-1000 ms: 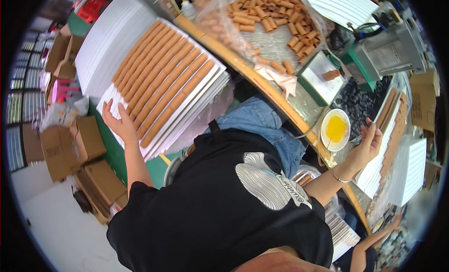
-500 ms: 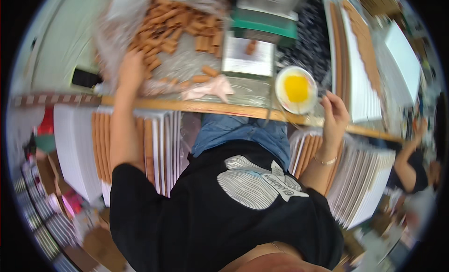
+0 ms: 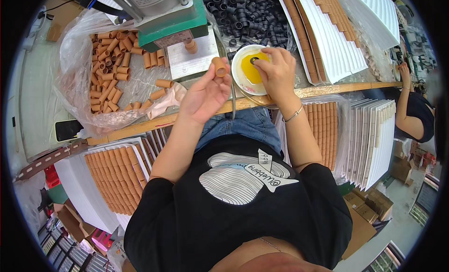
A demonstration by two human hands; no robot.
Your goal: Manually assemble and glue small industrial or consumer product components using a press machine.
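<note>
My left hand point(image 3: 204, 95) is palm up in front of the bench press, its fingertips closed on a short orange-brown tube point(image 3: 219, 67). Close by on the right, my right hand point(image 3: 280, 73) pinches a small black plastic piece point(image 3: 254, 60) over a white bowl point(image 3: 237, 77) of yellow liquid point(image 3: 250, 73). I cannot tell whether the piece touches the liquid. Under the head of the green press point(image 3: 175, 34), another brown piece point(image 3: 190, 46) stands upright on the metal base plate point(image 3: 177, 65).
A plastic-lined heap of brown tubes point(image 3: 112, 49) lies to the left, a heap of black fittings point(image 3: 248, 14) behind the bowl. A pink cloth point(image 3: 163, 102) and a phone point(image 3: 69, 130) are near the wooden bench edge point(image 3: 126, 130). Stacked tube trays point(image 3: 114, 176) flank my legs. Another person point(image 3: 416, 110) sits at far right.
My left hand has come from the tube heap to the middle with a tube. My right hand has moved from beside the bowl to over it, pinching a black piece. The view has shifted.
</note>
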